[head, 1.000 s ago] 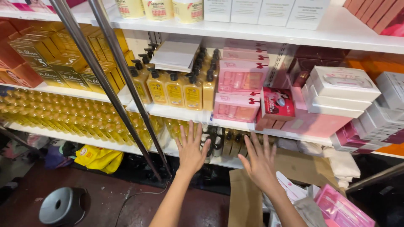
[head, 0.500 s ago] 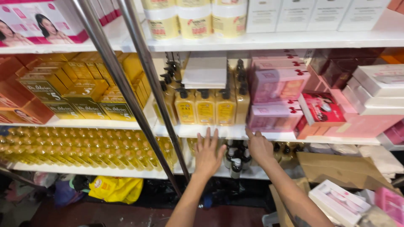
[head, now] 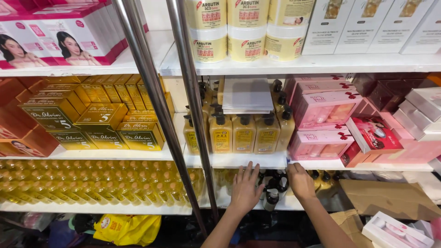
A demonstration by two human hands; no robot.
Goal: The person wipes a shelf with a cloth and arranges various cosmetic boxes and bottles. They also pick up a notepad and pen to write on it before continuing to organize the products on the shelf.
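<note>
Both hands, left spread, right curled, are placed at dark-capped bottles by shelf edge (likely light, slippery; bodies best gripped).

hands: 2 | metal poles: 2 | cream tubs: 6 | pink window boxes: 4 | front-row yellow pump bottles: 4

Your left hand and right hand reach among the small dark-capped bottles on the low shelf. The bottles stand upright, packed close, with black pump caps and yellowish bodies. One clear bottle stands at the front, at 4 o'clock from your left hand and 8 o'clock from your right hand.
</note>
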